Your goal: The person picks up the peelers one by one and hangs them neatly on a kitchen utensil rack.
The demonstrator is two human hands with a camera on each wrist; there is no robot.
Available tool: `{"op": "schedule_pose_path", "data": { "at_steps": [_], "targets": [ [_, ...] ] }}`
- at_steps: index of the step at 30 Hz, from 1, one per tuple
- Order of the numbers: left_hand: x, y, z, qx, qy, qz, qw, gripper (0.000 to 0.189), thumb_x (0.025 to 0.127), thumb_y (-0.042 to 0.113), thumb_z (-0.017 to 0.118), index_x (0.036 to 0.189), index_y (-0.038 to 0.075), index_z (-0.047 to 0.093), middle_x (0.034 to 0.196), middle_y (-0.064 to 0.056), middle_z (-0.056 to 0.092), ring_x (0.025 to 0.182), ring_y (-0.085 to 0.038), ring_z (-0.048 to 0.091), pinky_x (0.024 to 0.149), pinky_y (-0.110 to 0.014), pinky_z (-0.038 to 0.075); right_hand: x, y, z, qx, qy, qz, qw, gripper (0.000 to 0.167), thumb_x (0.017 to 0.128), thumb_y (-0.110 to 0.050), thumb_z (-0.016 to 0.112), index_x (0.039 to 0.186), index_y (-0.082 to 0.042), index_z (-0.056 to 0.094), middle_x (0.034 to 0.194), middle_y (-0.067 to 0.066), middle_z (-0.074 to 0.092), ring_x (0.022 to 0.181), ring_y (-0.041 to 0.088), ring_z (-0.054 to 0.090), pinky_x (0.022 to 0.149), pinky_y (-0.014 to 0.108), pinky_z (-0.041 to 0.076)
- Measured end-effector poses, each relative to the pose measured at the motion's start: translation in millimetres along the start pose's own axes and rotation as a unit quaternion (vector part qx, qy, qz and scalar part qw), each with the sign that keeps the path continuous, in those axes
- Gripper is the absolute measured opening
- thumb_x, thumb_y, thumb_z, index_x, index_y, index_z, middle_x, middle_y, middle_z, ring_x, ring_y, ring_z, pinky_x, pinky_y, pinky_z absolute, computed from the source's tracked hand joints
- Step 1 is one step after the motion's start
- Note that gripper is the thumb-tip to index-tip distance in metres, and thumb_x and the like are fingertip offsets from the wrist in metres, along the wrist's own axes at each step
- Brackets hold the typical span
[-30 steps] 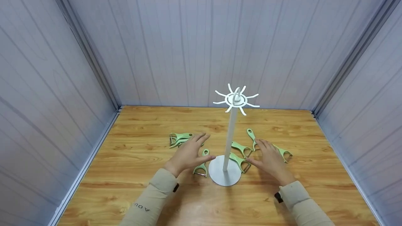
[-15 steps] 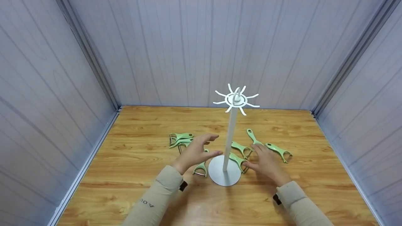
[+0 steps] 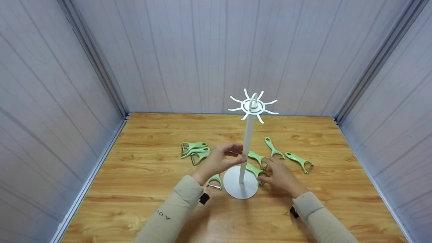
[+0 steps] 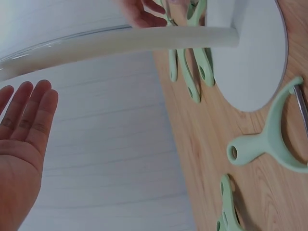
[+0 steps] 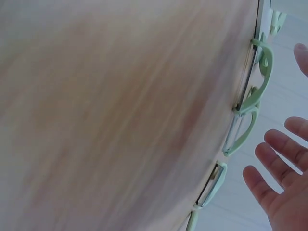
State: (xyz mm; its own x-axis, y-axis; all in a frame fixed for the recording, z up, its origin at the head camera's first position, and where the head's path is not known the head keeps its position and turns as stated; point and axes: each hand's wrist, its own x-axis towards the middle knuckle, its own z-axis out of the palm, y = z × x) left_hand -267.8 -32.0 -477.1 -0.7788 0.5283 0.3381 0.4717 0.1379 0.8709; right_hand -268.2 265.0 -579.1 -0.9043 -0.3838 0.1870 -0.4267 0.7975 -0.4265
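Note:
A white stand with a ring of curved hooks on top rises from a round base. My left hand is beside its pole, fingers loosely bent; the left wrist view shows a gap between the fingertips and the pole. Right of the base, my right hand hovers at two green peelers, one overlapping the base in view and another behind it. In the right wrist view its fingers are spread, holding nothing. A further peeler lies under my left wrist, its handle hidden.
Several green peelers lie in a group left of the stand. Two more peelers lie to the right. The wooden tabletop is bounded by pale panel walls at the back and sides.
My left hand has moved right, from over the left peelers to beside the pole. The right hand has shifted left, uncovering the two right peelers. The peelers and stand have stayed put.

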Motion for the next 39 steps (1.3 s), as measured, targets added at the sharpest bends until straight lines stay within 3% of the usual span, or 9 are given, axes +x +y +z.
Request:
{"op": "schedule_pose_path", "data": {
  "at_steps": [8, 16, 24, 31, 36, 39],
  "targets": [
    [3.6, 0.1, 5.6, -0.021, 0.008, 0.014, 0.9997, 0.03, 0.1, 0.008, 0.079, 0.128, -0.001, 0.074, 0.118, -0.019, 0.078, 0.111, -0.035, 0.077, 0.101, -0.041, 0.064, 6.4, -5.1, 5.5, 0.037, -0.026, 0.026, 0.9986, 0.066, 0.091, -0.035, 0.091, 0.142, -0.003, 0.066, 0.126, 0.015, 0.068, 0.104, 0.026, 0.061, 0.09, 0.051, 0.056],
    [5.6, 0.8, 8.5, -0.016, 0.011, 0.016, 0.9997, 0.025, 0.102, 0.007, 0.076, 0.125, -0.002, 0.074, 0.117, -0.02, 0.078, 0.11, -0.033, 0.077, 0.096, -0.037, 0.066, 16.7, -12.2, 13.3, 0.04, -0.034, 0.028, 0.9982, 0.056, 0.091, -0.03, 0.091, 0.133, 0.0, 0.071, 0.105, 0.009, 0.062, 0.096, 0.02, 0.05, 0.081, 0.041, 0.047],
    [7.9, -1.2, 11.7, -0.021, 0.006, 0.012, 0.9997, 0.024, 0.103, 0.006, 0.074, 0.125, -0.005, 0.074, 0.117, -0.021, 0.078, 0.111, -0.035, 0.077, 0.096, -0.035, 0.065, 24.2, -14.4, 18.5, 0.034, -0.046, 0.037, 0.9977, 0.051, 0.092, -0.024, 0.09, 0.133, 0.001, 0.073, 0.099, 0.006, 0.061, 0.092, 0.02, 0.05, 0.081, 0.041, 0.049],
    [9.7, -3.0, 12.9, -0.008, 0.008, 0.014, 0.9998, 0.021, 0.103, 0.007, 0.075, 0.121, -0.003, 0.076, 0.114, -0.02, 0.08, 0.108, -0.033, 0.078, 0.094, -0.034, 0.066, 29.0, -17.8, 21.2, 0.012, -0.054, 0.028, 0.9981, 0.026, 0.097, -0.018, 0.084, 0.116, -0.002, 0.076, 0.094, 0.006, 0.062, 0.089, 0.02, 0.05, 0.079, 0.042, 0.049],
    [10.5, -4.8, 13.5, -0.008, 0.012, 0.015, 0.9998, 0.018, 0.103, 0.008, 0.075, 0.118, -0.002, 0.076, 0.11, -0.019, 0.08, 0.104, -0.029, 0.079, 0.092, -0.033, 0.066, 31.9, -20.6, 20.7, 0.01, -0.064, 0.038, 0.9972, 0.022, 0.099, -0.014, 0.081, 0.116, -0.001, 0.076, 0.095, 0.008, 0.063, 0.087, 0.02, 0.052, 0.08, 0.045, 0.052],
    [11.8, -6.5, 13.3, -0.006, 0.015, 0.018, 0.9997, 0.017, 0.102, 0.007, 0.076, 0.115, -0.003, 0.076, 0.107, -0.019, 0.08, 0.101, -0.026, 0.079, 0.09, -0.035, 0.067, 33.9, -21.8, 19.8, 0.013, -0.073, 0.046, 0.9962, 0.016, 0.099, -0.014, 0.081, 0.107, -0.002, 0.074, 0.09, 0.007, 0.059, 0.084, 0.02, 0.049, 0.076, 0.042, 0.047]
  ]
}}
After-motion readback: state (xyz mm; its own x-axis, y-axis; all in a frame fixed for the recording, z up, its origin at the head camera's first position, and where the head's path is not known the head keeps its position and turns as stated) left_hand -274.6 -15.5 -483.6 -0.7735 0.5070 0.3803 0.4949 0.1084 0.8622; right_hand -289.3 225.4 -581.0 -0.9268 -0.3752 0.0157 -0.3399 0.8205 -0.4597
